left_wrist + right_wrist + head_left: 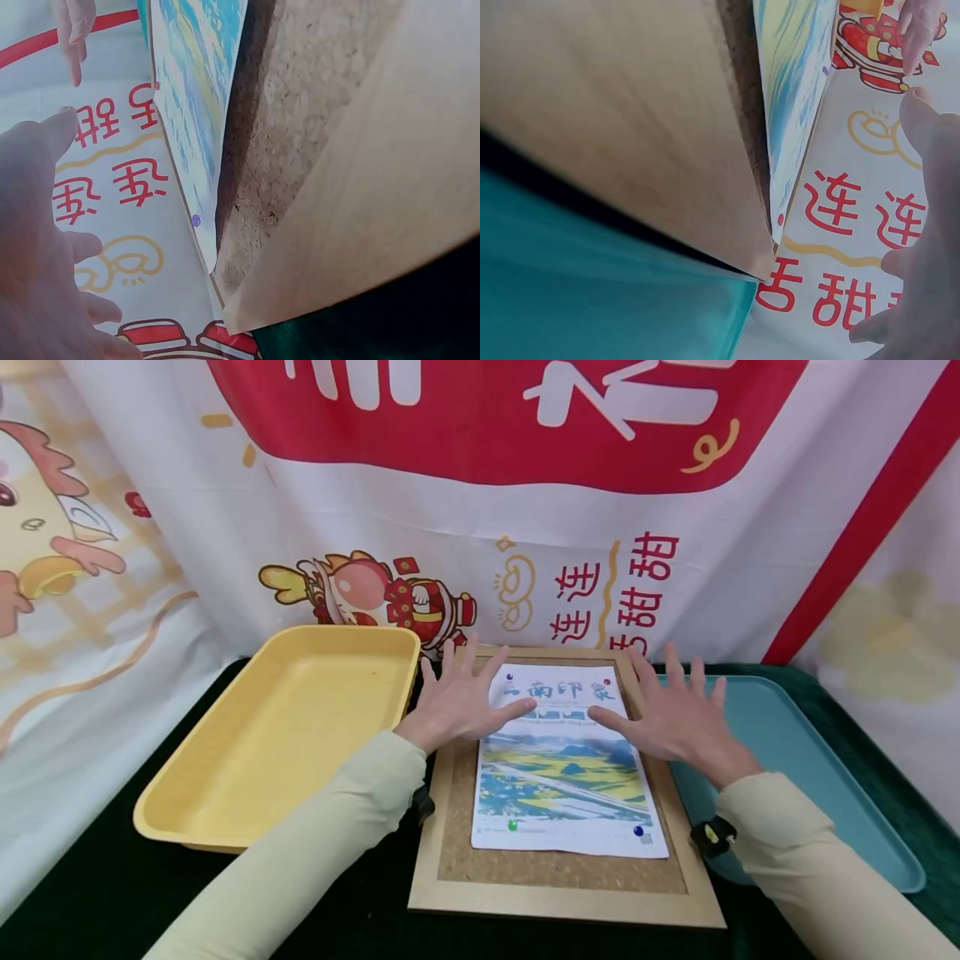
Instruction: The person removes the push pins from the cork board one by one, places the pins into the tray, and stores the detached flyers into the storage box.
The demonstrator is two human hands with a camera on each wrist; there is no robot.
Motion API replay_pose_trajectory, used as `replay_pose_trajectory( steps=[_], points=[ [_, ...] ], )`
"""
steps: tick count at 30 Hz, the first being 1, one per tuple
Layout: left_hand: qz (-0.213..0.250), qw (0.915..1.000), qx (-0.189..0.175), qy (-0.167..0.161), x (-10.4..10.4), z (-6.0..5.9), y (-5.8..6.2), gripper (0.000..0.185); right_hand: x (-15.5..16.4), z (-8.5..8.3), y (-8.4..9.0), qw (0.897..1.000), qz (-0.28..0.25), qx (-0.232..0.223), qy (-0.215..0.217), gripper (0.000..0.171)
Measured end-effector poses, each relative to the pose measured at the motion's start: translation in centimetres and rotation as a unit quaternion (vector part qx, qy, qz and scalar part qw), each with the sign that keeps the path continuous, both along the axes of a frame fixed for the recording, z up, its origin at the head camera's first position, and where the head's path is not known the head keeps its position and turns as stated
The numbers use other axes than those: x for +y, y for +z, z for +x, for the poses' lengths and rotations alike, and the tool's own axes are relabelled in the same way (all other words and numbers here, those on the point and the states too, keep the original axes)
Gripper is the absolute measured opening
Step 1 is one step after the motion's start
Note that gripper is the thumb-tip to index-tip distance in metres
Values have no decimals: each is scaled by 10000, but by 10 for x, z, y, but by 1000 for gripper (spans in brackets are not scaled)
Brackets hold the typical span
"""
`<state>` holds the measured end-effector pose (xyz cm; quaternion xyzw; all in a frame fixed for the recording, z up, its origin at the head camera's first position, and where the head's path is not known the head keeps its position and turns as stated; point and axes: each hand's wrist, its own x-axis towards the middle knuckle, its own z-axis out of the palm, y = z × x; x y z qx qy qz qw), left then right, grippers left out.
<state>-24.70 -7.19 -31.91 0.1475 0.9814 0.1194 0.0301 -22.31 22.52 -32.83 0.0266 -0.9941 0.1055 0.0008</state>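
Note:
A wood-framed cork board [562, 868] lies on the dark green cloth in the head view. On it is a printed sheet [566, 777] with a landscape picture and blue characters. Push pins mark its corners: purple [510, 677], red [607, 682], green [512, 825] and blue [638, 831]. Above the board's left side my left hand [461, 702] spreads its fingers, thumb pointing inward. My right hand [678, 718] mirrors it over the right side, fingers also spread. Both hands hold nothing, and in the wrist views they hover apart from the sheet.
Left of the board stands a yellow tray [292, 727]. A blue-green tray [795, 760] lies to the right, close against the board's frame. Behind everything hangs a white printed cloth [420, 510] with red lettering. Dark green cloth [352, 902] covers the table.

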Motion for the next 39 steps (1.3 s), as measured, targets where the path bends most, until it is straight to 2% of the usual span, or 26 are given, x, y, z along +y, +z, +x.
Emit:
replay_pose_trajectory(
  steps=[3,8,13,16,20,28,32,39],
  points=[
    [72,9996,-229,-152,-5,2,4,95,3,-1,1,9998,-147,87,83,123],
    [107,9942,-747,-767,-17,4,11,83,8,-6,6,9964,-784,99,301,113],
    [212,9773,-1454,-1524,-29,4,8,77,10,-12,13,9898,-1380,-162,321,106],
    [234,9682,-1749,-1776,-34,5,2,78,9,-14,16,9870,-1561,-108,358,98],
    [196,9649,-1831,-1871,-39,6,-4,79,4,-16,20,9816,-1871,21,384,85],
    [17,9632,-1924,-1875,-41,5,-6,83,-14,-23,28,9585,-2848,-19,156,64],
    [-250,9639,-1901,-1849,-42,6,-8,84,-26,-30,27,9520,-3052,-53,242,56],
    [-383,9629,-1923,-1855,-39,5,-10,88,-45,-45,19,9442,-3256,-370,344,50]
  ],
)
